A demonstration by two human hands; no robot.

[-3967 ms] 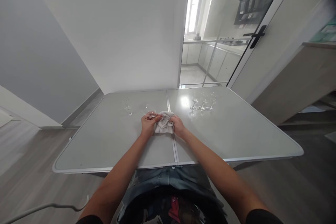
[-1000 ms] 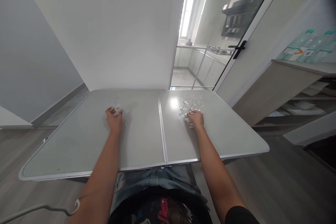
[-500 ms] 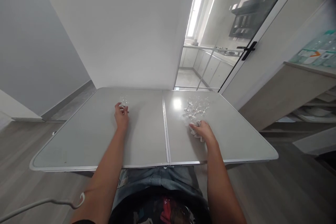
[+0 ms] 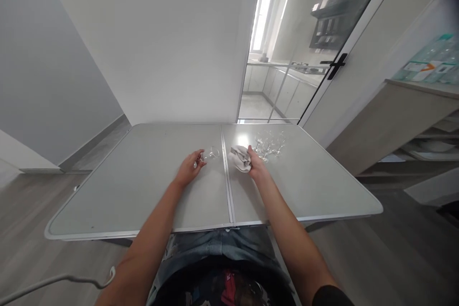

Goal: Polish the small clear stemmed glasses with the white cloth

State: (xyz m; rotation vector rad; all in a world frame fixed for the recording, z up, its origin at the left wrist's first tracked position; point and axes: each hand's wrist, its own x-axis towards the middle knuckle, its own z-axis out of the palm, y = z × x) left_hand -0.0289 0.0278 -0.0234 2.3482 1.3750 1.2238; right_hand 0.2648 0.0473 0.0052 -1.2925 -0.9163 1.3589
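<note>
Left hand has its grip closed on a clear stemmed glass, held tilted, nearly on its side, just above the surface and left of the centre seam. Fingers appear to be at the stem or base end, with the bowel end pointing toward the seam; the glass is too transparent to be sure.

Right hand has its grip closed on a crumpled pale cloth, just right of the seam. Cloth and glass are near each other but apart; no contact between them.

Progress, judged from layout: a cluster of clear stemmed glasses stands upright on the right half of the surface, just beyond the right hand. These look like a finished batch. The left half of the surface carries no other glass that I can make out, so the one in hand is probably the last. Its wiping is not yet begun: the cloth is not on it.

Writing and labels: none on glass, cloth or surface. Wrapped bottles on the counter at far right carry a label with an orange patch; text too blurred to read. Dark door handle unmarked.
</note>
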